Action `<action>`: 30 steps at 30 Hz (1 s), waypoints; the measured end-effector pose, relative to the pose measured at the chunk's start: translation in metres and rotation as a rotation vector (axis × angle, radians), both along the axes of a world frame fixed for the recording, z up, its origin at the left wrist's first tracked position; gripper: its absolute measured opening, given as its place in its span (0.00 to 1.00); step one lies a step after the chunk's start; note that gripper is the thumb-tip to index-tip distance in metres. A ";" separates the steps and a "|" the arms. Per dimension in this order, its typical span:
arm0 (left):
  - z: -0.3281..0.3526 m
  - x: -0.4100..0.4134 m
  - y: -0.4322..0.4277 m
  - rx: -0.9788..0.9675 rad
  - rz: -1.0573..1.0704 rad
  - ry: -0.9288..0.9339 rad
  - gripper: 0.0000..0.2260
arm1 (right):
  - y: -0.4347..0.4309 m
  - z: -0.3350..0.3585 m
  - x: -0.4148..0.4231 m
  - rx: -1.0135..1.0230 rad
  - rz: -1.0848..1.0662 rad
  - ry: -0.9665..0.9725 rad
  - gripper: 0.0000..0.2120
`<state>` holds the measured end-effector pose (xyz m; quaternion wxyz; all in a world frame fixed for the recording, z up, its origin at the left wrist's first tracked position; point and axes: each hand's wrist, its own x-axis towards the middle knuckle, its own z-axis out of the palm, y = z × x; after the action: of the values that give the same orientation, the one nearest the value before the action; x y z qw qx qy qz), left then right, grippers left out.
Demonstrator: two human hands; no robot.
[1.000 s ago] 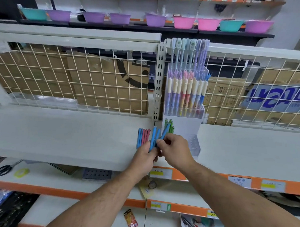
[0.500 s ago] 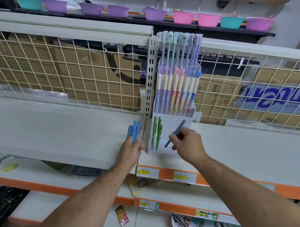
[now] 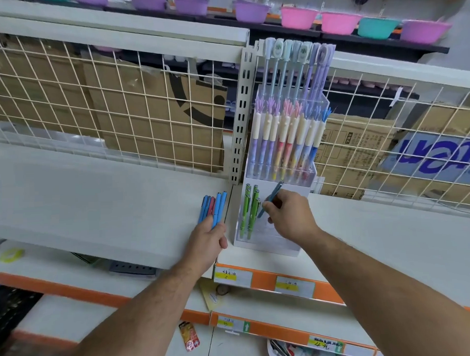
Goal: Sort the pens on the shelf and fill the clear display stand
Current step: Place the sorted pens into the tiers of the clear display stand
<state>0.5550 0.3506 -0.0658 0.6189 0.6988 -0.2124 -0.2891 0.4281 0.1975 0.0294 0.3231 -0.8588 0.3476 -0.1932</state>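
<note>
Fingers (image 3: 269, 206) of right hand (image 3: 290, 216) pinch one blue pen (image 3: 274, 195), slanted up and right over the near tier of the clear display stand (image 3: 268, 242), just right of the green pens (image 3: 249, 212). Right arm extended. Left hand (image 3: 206, 241) grips a bundle of blue and red pens (image 3: 213, 209) lying on the shelf (image 3: 96, 198), just left of the stand.

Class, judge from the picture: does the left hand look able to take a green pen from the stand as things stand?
Probably not yet. The left hand holds a bundle of blue and red pens, so its fingers are taken. The green pens stand close beside it, with nothing between.
</note>
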 end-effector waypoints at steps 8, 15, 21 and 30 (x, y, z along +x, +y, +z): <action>0.003 -0.002 0.001 0.017 -0.016 -0.022 0.07 | -0.005 -0.013 0.015 -0.107 0.061 0.217 0.06; 0.005 -0.003 0.002 0.013 -0.027 -0.017 0.07 | -0.007 -0.014 0.018 -0.093 0.054 0.253 0.04; 0.006 -0.002 0.004 -0.010 -0.036 0.008 0.06 | -0.005 -0.017 0.012 -0.080 0.028 0.207 0.07; 0.007 -0.002 0.005 -0.008 -0.024 0.036 0.05 | -0.005 -0.011 0.009 -0.044 -0.012 0.105 0.11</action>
<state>0.5534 0.3552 -0.0592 0.6220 0.6883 -0.2109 -0.3081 0.4372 0.1921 0.0181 0.2842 -0.8726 0.3648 -0.1574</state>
